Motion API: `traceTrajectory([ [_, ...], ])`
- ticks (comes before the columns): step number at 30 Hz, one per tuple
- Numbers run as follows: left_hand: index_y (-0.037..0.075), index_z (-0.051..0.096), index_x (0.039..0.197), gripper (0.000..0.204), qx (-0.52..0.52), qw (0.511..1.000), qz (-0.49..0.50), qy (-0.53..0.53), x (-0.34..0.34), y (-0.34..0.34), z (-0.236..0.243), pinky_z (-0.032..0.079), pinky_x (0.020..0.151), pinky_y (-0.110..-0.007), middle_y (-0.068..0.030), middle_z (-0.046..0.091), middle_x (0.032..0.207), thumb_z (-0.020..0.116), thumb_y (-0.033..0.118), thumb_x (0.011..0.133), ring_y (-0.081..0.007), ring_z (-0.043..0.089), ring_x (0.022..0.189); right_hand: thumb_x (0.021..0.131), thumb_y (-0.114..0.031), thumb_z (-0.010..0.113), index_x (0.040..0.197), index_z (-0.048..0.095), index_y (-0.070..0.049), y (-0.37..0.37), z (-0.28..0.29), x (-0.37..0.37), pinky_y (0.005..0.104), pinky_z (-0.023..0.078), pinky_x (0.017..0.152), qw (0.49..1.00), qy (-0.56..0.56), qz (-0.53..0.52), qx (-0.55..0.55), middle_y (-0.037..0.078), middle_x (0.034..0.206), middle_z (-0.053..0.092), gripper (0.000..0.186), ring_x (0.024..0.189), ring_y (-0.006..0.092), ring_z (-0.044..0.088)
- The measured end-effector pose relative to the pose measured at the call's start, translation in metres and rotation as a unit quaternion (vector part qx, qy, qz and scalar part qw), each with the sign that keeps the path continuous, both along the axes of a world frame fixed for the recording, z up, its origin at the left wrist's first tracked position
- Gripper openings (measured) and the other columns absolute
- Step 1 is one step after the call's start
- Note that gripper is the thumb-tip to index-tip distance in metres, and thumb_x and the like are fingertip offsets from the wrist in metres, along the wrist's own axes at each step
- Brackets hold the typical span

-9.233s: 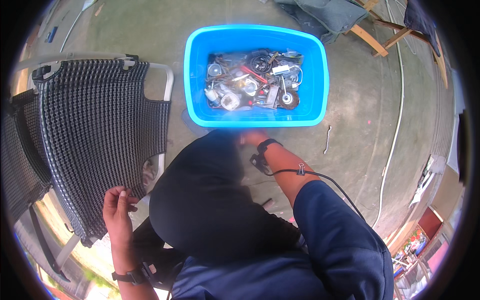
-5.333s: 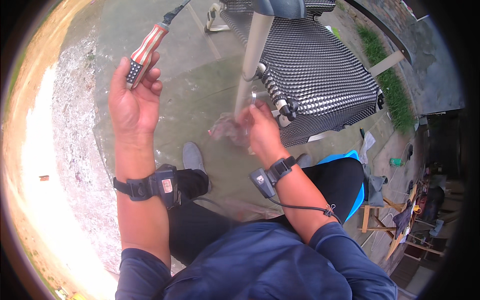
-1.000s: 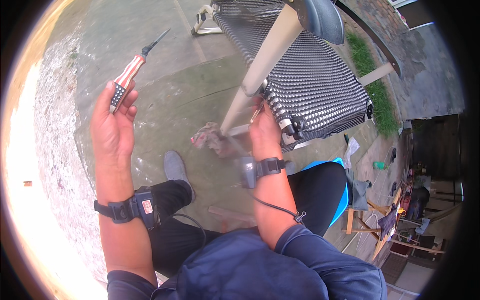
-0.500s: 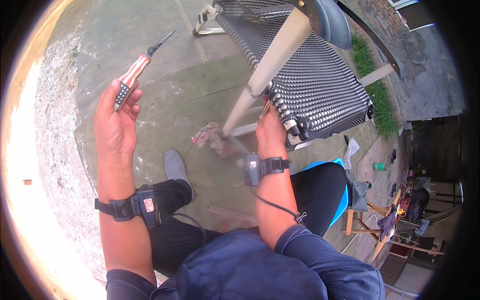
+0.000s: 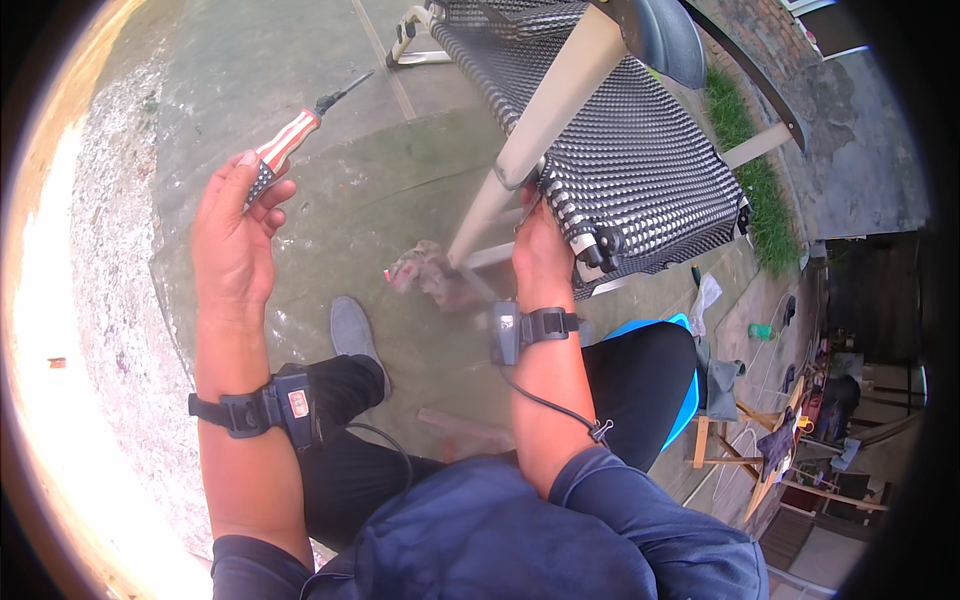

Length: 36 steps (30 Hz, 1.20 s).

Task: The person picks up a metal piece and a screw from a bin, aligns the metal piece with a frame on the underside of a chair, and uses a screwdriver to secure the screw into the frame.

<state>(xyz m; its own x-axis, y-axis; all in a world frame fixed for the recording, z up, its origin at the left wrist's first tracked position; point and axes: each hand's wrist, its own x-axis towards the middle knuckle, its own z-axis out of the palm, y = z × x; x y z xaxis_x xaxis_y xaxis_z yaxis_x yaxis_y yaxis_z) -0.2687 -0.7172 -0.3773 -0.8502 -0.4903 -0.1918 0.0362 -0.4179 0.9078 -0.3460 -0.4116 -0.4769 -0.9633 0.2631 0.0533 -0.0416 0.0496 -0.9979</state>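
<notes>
My left hand (image 5: 238, 230) is closed around a knife (image 5: 284, 145) with a red-and-white striped, starred handle. Its narrow dark blade points up and away from me, touching nothing. A chair (image 5: 640, 150) with black-and-white woven webbing and beige metal tubes lies tilted at the right. My right hand (image 5: 542, 245) is closed at the chair's near corner, beside the beige tube (image 5: 560, 95) and the webbing's edge. A slender metal piece shows by its fingertips. The webbing partly hides those fingers, so what they hold is unclear.
A crumpled rag (image 5: 430, 272) lies on the green ground sheet (image 5: 330, 215) beside the chair's tube. Next to my right leg is a blue seat edge (image 5: 682, 400). Farther right stands a wooden-legged table (image 5: 765, 470). Grass (image 5: 765, 215) grows behind the chair.
My left hand has tipped the knife to the right, moving its blade slightly toward the chair. My right hand stays at the chair's corner, almost unmoved.
</notes>
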Motion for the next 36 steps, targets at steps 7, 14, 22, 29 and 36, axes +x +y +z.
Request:
traceTrajectory([
  [7,0.0,0.055,0.117,0.033,-0.192,0.972,-0.131,-0.037,0.004,0.023,0.015,0.045,0.06,-0.022,-0.0076,0.069,0.097,0.068,0.018,0.092,-0.0118,0.066,0.076,0.097,-0.022,0.061,0.121,0.059,-0.01,0.002,0.004,-0.006,0.0286,0.046,0.088,0.998,0.022,0.035,-0.054,0.0,0.117,0.06,0.027,0.102,0.0135,0.055],
  [14,0.001,0.057,0.112,0.035,-0.138,0.982,-0.119,-0.041,0.001,0.043,0.009,0.044,0.056,-0.022,-0.0092,0.07,0.095,0.066,0.031,0.095,-0.0114,0.065,0.068,0.097,-0.026,0.061,0.119,0.06,-0.011,0.009,0.002,-0.016,0.0291,0.047,0.087,0.996,0.001,0.042,-0.079,0.0,0.118,0.06,0.027,0.103,0.0121,0.055],
  [22,0.002,0.057,0.104,0.038,-0.094,0.989,-0.092,-0.074,0.005,0.057,0.004,0.043,0.054,-0.021,-0.0125,0.072,0.092,0.064,0.038,0.096,-0.0112,0.064,0.065,0.097,-0.032,0.061,0.116,0.061,-0.012,0.035,-0.039,-0.028,0.0271,0.046,0.086,0.995,0.035,0.074,-0.049,-0.003,0.113,0.059,0.027,0.1,0.0101,0.054],
  [29,0.003,0.056,0.104,0.035,-0.102,0.988,-0.102,-0.061,0.005,0.066,0.004,0.043,0.055,-0.021,-0.0124,0.072,0.092,0.065,0.035,0.095,-0.011,0.064,0.064,0.096,-0.032,0.063,0.116,0.06,-0.013,0.04,-0.052,-0.036,0.0264,0.046,0.083,0.997,0.043,0.053,-0.031,-0.003,0.111,0.058,0.028,0.095,0.0096,0.054],
  [36,0.002,0.055,0.104,0.033,-0.129,0.986,-0.088,-0.064,0.006,0.068,0.001,0.043,0.055,-0.022,-0.0104,0.071,0.091,0.067,0.031,0.094,-0.0112,0.064,0.066,0.096,-0.033,0.063,0.118,0.058,-0.013,0.024,-0.028,-0.029,0.0256,0.046,0.079,0.997,0.003,0.03,-0.072,-0.003,0.111,0.058,0.03,0.092,0.0085,0.054],
])
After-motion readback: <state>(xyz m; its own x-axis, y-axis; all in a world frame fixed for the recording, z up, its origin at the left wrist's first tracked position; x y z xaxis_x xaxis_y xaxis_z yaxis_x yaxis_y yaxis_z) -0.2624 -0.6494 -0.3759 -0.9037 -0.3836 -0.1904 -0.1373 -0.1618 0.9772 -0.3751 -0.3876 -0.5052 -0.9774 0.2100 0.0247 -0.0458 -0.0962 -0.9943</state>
